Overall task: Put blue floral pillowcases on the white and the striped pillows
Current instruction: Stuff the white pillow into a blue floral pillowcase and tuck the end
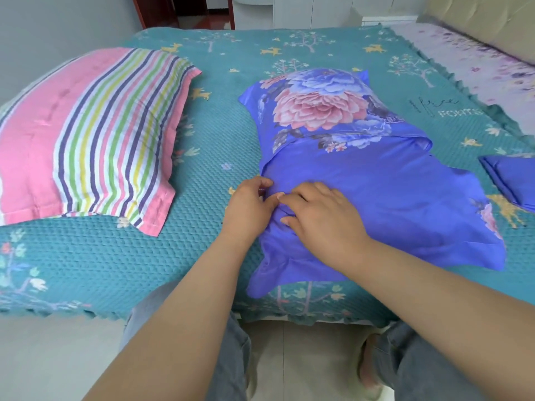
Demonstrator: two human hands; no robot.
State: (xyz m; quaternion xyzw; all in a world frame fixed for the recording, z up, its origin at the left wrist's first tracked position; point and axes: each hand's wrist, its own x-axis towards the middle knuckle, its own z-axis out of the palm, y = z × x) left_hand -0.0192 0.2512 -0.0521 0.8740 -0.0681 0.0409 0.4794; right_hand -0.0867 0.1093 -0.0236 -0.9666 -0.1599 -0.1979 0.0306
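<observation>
Both hands, left hand point(249, 201) and right hand point(321, 215), pinching blue floral pillowcase point(385, 192) at its near-left edge

A teal bedspread point(225, 117) printed with trees and deer covers the bed. Far right runs a beige padded headboard point(477, 15); pale floor tiles point(43, 357) lie near.

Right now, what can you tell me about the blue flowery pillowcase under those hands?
The blue floral pillowcase looks like smooth, shiny fabric, plain violet-blue near the person and printed with big pink and blue blooms at the far end. It lies rumpled on the teal bedspread, bulging as if something fills it, loose corners spread flat. The left hand and right hand pinch and press a bunched fold at its near left side. The striped pillow lies apart.
</observation>
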